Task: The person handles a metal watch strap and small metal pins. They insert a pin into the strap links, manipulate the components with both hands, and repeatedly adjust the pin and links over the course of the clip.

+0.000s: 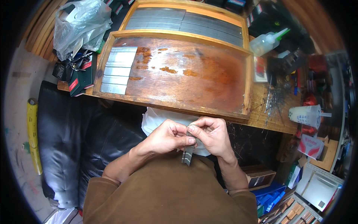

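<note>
We hold a few grey strips (187, 155) in front of the desk (283, 121)

Nearest us, the strips hang above our lap. Our left hand (167, 136) pinches them between thumb and fingers; our right hand (213, 135) closes thumb and forefinger at their upper end.

Beyond, along the desk's front edge, we see a stained wooden tray (216, 89), with shiny metal strips (118, 71) lined up at its left edge. A cup (305, 115) stands near the desk's front right corner. Past the tray's far right corner is a clear bottle (263, 44); behind its far edge, a second tray (245, 33) carries dark grey strips (154, 19).
</note>
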Tool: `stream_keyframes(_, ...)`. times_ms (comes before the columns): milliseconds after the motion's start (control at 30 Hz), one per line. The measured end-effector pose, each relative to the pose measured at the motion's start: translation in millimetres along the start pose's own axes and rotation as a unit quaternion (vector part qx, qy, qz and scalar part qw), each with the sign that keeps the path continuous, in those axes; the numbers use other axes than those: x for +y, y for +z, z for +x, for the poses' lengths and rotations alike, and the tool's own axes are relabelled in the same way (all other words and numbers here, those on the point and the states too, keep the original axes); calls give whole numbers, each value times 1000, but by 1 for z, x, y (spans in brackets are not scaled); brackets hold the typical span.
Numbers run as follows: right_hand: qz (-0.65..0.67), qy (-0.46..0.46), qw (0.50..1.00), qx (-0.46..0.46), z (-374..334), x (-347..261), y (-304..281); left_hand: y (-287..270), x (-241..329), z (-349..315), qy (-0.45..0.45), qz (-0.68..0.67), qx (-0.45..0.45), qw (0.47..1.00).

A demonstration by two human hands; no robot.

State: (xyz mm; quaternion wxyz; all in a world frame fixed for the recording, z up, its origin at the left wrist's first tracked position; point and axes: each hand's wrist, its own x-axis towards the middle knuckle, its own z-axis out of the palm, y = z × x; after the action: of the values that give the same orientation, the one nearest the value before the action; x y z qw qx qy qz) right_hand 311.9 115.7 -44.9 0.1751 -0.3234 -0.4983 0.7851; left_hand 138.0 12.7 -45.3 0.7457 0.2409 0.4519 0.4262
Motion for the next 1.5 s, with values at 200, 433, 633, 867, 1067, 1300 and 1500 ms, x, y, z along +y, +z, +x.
stream_keyframes(200,-254,-98,960,69,-10,-11,9,-5,-11,2,-8,-31,-4,999)
stream_keyframes(433,-250,-27,958,-140,-74,-8,-7,-6,-10,1,-36,-139,126,982)
stream_keyframes(633,-175,-112,976,-70,-90,60,2,3,-17,14,-46,-100,109,988)
stream_keyframes(867,-135,-116,984,10,-83,78,21,-7,0,22,-75,-13,86,993)
stream_keyframes(1067,-174,-162,971,15,-79,74,28,-14,4,20,-99,-15,55,993)
stream_keyframes(1300,-217,-44,969,-110,-68,44,0,-18,-6,27,-96,12,64,993)
stream_keyframes(1500,-20,29,992,119,-24,38,-14,-16,-3,22,-77,25,44,996)
